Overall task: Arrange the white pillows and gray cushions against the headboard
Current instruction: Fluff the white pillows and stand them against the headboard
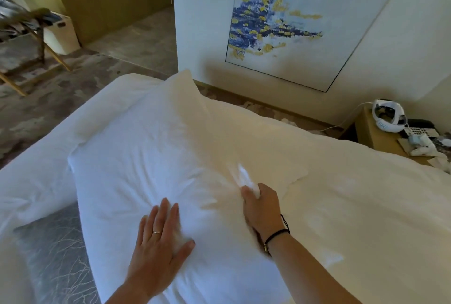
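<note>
White pillow (pixel 146 157) on white bed (pixel 341 194); left hand (pixel 158 237) flat, open; right hand (pixel 262 202) clenched on its fabric; nightstand (pixel 375 132) beyond, under painting (pixel 292 23).

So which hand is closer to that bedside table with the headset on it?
The right hand. It grips a fold of the white pillow, on the side toward the bedside table. The left hand lies flat on the pillow, farther from the table.

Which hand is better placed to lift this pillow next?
Right, probably. The right hand is already closed on a bunch of the pillow fabric, so it can pull straight away. The left hand lies flat and open on top, only pressing.
</note>
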A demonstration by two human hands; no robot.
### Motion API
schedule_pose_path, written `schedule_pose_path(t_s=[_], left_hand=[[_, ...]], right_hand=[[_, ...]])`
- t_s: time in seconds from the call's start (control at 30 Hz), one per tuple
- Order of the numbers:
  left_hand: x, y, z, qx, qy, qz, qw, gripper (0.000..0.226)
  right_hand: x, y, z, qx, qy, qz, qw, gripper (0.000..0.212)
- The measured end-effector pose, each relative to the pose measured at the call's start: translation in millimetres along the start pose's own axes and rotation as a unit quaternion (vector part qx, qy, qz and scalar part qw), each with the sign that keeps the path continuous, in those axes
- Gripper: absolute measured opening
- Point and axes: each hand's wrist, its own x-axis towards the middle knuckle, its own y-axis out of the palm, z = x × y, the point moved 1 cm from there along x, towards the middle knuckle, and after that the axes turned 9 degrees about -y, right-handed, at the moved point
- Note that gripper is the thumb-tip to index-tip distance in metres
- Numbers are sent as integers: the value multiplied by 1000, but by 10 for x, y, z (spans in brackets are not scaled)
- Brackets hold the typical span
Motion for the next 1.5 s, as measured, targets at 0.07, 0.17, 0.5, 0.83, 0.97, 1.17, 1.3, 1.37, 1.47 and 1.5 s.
schedule_pose_path(t_s=[0.07, 0.17, 0.5, 0.83, 0.97, 1.17, 1.3, 1.37, 1.47, 1.5], left_hand=[[-205, -133, -218, -6, 10, -12, 1000, 91], [-552, -249, -662, -14, 13, -24, 1000, 87], [-1281, -545, -2750, -60, 297, -109, 947, 87], [-1205, -279, -4507, 157, 345, 206, 902, 106], [-1597, 326, -4969, 206, 380, 179, 884, 108], [-1740, 582, -5153, 250, 318, 174, 898, 66], [-1739, 527, -5005, 245, 283, 163, 913, 43], [-1791, 509, -4937, 226, 278, 148, 922, 34], [-1891, 486, -4872, 197, 281, 107, 933, 23], [-1920, 488, -4854, 198, 283, 98, 934, 21]], right_hand=[[-158, -182, 171, 19, -52, -29, 998, 41], [-474, -520, 435, 22, -132, -42, 990, 48], [-1747, -2883, 224, -122, -278, 30, 952, 20], [-3063, -5061, -1416, -239, -156, -80, 955, 18], [-3383, -5383, -2280, -237, -53, -93, 966, 15], [-3394, -5260, -2695, -255, -69, -63, 962, 46], [-3236, -5086, -2618, -308, -105, -48, 944, 56], [-3156, -5020, -2575, -312, -107, -40, 943, 55], [-3109, -4904, -2552, -314, -97, -19, 944, 60], [-3102, -4865, -2548, -321, -96, -19, 942, 60]])
